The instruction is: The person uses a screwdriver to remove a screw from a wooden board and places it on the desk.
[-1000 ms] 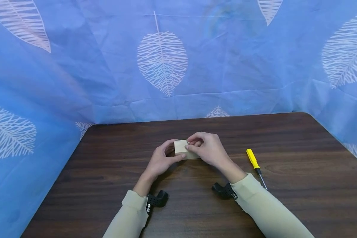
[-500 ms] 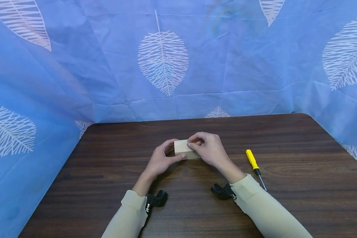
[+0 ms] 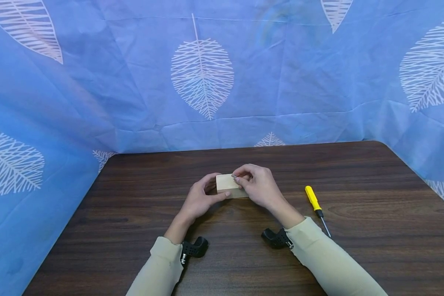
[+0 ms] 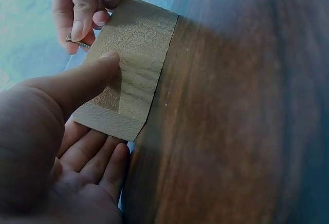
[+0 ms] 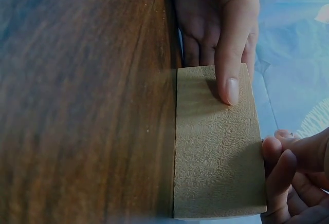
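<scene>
A pale wooden block [image 3: 225, 181] stands on the dark table in front of the person. My left hand [image 3: 200, 199] grips its left end; in the left wrist view the thumb presses the near face and the other fingers lie on the far side. Over the block's top face, my right hand [image 3: 260, 187] pinches a small brass-coloured screw [image 4: 78, 42] between thumb and forefinger. The screw's threaded shank points toward the top of the block [image 5: 216, 157]. In the right wrist view the fingertips largely hide the screw.
To the right, beside the right sleeve, a screwdriver [image 3: 313, 198] with a yellow handle lies on the table [image 3: 151, 172], its shaft pointing toward the person. A blue cloth [image 3: 140, 82] with white leaf prints hangs behind the table. Each wrist carries a black camera mount [image 3: 195, 247].
The right thumb has slid slightly along the forefinger at the screw, and the screw's head shows differently between the fingertips. The left hand and the block stay in place.
</scene>
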The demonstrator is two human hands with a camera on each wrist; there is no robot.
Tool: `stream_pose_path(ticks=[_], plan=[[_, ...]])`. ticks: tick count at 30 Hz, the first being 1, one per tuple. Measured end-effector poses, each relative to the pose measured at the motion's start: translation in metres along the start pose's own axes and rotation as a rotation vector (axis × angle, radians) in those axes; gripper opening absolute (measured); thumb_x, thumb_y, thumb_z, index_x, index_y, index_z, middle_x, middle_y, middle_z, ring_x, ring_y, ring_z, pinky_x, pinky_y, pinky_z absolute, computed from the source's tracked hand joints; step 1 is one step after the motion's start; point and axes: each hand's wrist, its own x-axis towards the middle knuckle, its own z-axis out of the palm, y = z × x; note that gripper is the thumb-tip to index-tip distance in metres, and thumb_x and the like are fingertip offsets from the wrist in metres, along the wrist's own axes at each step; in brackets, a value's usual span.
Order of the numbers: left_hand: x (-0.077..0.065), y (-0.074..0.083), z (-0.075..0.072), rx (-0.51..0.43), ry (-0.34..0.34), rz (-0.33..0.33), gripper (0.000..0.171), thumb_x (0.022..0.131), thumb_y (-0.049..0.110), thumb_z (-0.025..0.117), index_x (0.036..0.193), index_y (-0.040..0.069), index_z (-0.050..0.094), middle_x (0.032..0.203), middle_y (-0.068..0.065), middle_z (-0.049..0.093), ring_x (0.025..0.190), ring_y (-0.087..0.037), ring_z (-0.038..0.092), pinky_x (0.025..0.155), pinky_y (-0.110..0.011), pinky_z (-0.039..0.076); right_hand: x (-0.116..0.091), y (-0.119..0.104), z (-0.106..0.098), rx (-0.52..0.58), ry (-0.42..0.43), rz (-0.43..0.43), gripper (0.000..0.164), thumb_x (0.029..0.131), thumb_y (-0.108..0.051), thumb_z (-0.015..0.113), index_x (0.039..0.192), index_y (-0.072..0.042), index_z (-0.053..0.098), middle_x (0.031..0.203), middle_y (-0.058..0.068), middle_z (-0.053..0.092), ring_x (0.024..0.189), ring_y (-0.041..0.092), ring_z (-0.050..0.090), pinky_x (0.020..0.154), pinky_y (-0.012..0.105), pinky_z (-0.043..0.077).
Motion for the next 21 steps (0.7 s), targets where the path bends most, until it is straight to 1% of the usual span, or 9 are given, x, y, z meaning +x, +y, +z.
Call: stream_pose_path(ticks=[7,14,18,21], plan=[[-0.0005,0.0006,0.0002,0.003,0.004,-0.009,0.058,0.097,0.026,0.084,0.15,0.023,0.061,0.148,-0.008,0.067,0.144,-0.036,0.059,0.118,-0.058,0.05,-0.0006,-0.0009,0.0012,-0.037,-0.003,-0.013,0.01,0.104,-0.008,0.072,0.11,-0.01,0.079,0.093,0.005,0.074,0.074,0.012,0.064,0.063,0.027,0.052],[-0.0009,0.0015,0.0001,0.011,0.005,-0.013,0.057,0.097,0.027,0.084,0.149,0.024,0.062,0.148,-0.008,0.066,0.145,-0.036,0.058,0.119,-0.059,0.049,-0.0016,-0.001,0.0014,-0.049,0.01,-0.017,0.009,0.102,-0.014,0.075,0.11,-0.013,0.079,0.097,0.003,0.076,0.079,0.012,0.067,0.071,0.03,0.055],[-0.0005,0.0008,0.0005,0.01,0.007,-0.013,0.057,0.097,0.026,0.084,0.149,0.023,0.062,0.148,-0.008,0.067,0.144,-0.036,0.059,0.118,-0.058,0.05,-0.0018,-0.0007,0.0038,-0.048,0.039,-0.015,0.006,0.1,-0.017,0.079,0.106,-0.014,0.079,0.094,0.003,0.076,0.078,0.011,0.067,0.07,0.029,0.054],[-0.0004,0.0013,0.0008,0.012,0.009,-0.013,0.057,0.097,0.026,0.084,0.149,0.023,0.062,0.148,-0.008,0.067,0.143,-0.035,0.06,0.117,-0.058,0.051,-0.0018,-0.0007,0.0058,-0.04,0.064,-0.017,0.005,0.1,-0.015,0.079,0.105,-0.014,0.08,0.092,0.002,0.076,0.077,0.012,0.066,0.067,0.027,0.053]])
